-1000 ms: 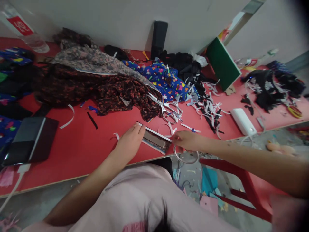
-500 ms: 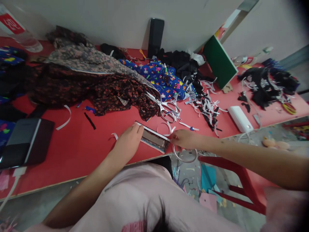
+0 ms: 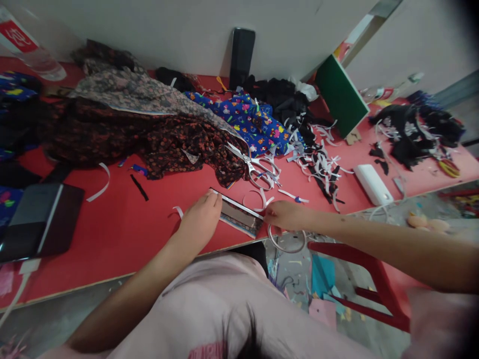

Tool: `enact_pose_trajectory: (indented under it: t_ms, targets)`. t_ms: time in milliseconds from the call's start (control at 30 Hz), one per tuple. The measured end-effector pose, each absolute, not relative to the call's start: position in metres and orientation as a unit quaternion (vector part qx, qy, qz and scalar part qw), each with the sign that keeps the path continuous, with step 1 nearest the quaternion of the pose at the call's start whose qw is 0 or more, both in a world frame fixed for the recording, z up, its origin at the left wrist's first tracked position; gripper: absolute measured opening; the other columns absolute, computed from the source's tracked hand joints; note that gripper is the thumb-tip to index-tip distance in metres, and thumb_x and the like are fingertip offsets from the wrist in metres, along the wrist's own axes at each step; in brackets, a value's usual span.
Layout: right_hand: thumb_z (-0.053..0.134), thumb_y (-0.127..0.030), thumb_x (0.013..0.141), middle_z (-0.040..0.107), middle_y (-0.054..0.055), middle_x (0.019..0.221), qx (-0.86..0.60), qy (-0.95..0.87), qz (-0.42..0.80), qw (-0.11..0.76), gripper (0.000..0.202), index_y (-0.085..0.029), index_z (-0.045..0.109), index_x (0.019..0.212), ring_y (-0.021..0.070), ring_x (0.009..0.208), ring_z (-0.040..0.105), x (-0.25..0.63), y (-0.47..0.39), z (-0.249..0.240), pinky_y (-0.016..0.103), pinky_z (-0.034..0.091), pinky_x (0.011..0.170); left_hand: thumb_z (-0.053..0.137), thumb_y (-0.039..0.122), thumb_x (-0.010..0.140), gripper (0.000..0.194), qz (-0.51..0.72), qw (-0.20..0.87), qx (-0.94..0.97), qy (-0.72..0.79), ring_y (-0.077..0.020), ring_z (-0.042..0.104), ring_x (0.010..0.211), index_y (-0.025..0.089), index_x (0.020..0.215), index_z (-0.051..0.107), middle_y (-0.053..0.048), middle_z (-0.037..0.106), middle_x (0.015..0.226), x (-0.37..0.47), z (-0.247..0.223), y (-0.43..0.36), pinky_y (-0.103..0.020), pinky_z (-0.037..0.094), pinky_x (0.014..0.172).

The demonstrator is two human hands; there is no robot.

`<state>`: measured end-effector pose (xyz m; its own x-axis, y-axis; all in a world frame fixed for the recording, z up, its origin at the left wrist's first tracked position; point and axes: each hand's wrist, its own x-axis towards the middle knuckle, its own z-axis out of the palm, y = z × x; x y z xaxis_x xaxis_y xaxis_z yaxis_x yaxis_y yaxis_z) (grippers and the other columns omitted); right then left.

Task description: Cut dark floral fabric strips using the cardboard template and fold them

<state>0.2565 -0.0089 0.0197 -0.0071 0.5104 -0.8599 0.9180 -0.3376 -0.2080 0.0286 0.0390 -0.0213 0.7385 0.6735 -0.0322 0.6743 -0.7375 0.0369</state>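
Note:
A small rectangular piece of patterned fabric (image 3: pixel 239 215), with a brown card-like panel in its middle and a white strip along its upper edge, lies at the front edge of the red table. Its left end is under the closed fingers of my left hand (image 3: pixel 202 214). At the right end, my right hand (image 3: pixel 286 215) pinches the corner with bent fingers; a bangle hangs at that wrist. Silver scissors (image 3: pixel 251 162) rest just beyond the piece, blades touching dark floral cloth (image 3: pixel 179 137). White strip scraps (image 3: pixel 258 199) lie between the scissors and my hands.
A black device (image 3: pixel 45 219) with a cable sits at left on the red table (image 3: pixel 108 234). Behind are blue printed cloth (image 3: pixel 258 122), an upright phone (image 3: pixel 241 57) and a green board (image 3: pixel 340 94). A white power bank (image 3: pixel 373 184) and red stool (image 3: pixel 366 264) are at right.

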Motion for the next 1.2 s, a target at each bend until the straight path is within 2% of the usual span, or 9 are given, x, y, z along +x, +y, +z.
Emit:
enact_pose_trajectory:
  t_ms: [400, 600, 767, 1000, 1200]
  targets:
    - [0.040, -0.027, 0.081, 0.069, 0.009, 0.064, 0.654, 0.557, -0.463, 0.218, 0.032, -0.011, 0.067, 0.076, 0.0103, 0.044, 0.053, 0.262, -0.008, 0.014, 0.017, 0.036, 0.042, 0.037, 0.003, 0.085, 0.040, -0.031, 0.019, 0.927, 0.372, -0.0236, 0.057, 0.105, 0.005, 0.122, 0.051, -0.018, 0.056, 0.116, 0.033, -0.018, 0.038, -0.032, 0.049, 0.086]
    - [0.040, -0.026, 0.080, 0.067, 0.009, 0.062, 0.649, 0.576, -0.445, 0.220, 0.033, -0.011, 0.068, 0.071, 0.0117, 0.046, 0.054, 0.261, -0.008, 0.013, 0.020, 0.035, 0.045, 0.035, 0.003, 0.086, 0.041, -0.046, 0.022, 0.928, 0.370, -0.0254, 0.055, 0.110, 0.005, 0.125, 0.049, -0.020, 0.054, 0.117, 0.035, -0.019, 0.037, -0.033, 0.049, 0.086]
    - [0.042, -0.028, 0.080, 0.067, 0.010, 0.064, 0.653, 0.588, -0.426, 0.215, 0.032, -0.010, 0.068, 0.074, 0.0114, 0.047, 0.053, 0.261, -0.007, 0.016, 0.019, 0.033, 0.045, 0.035, 0.005, 0.087, 0.041, -0.051, -0.003, 0.935, 0.351, -0.0290, 0.050, 0.116, 0.001, 0.126, 0.047, -0.024, 0.054, 0.115, 0.038, -0.023, 0.036, -0.034, 0.049, 0.085]
    - [0.040, -0.028, 0.081, 0.064, 0.008, 0.059, 0.645, 0.601, -0.427, 0.203, 0.032, -0.011, 0.065, 0.070, 0.0104, 0.043, 0.051, 0.264, -0.009, 0.011, 0.020, 0.032, 0.043, 0.043, 0.026, 0.090, 0.044, -0.055, -0.026, 0.939, 0.339, -0.0318, 0.051, 0.114, 0.000, 0.125, 0.047, -0.027, 0.052, 0.116, 0.039, -0.022, 0.033, -0.035, 0.049, 0.085]
    - [0.044, -0.029, 0.079, 0.064, 0.008, 0.059, 0.644, 0.612, -0.417, 0.190, 0.030, -0.012, 0.066, 0.069, 0.0118, 0.047, 0.053, 0.266, -0.009, 0.007, 0.020, 0.032, 0.043, 0.055, 0.042, 0.082, 0.063, -0.057, -0.045, 0.940, 0.332, -0.0380, 0.045, 0.120, -0.003, 0.125, 0.046, -0.028, 0.053, 0.113, 0.044, -0.021, 0.028, -0.039, 0.044, 0.091]
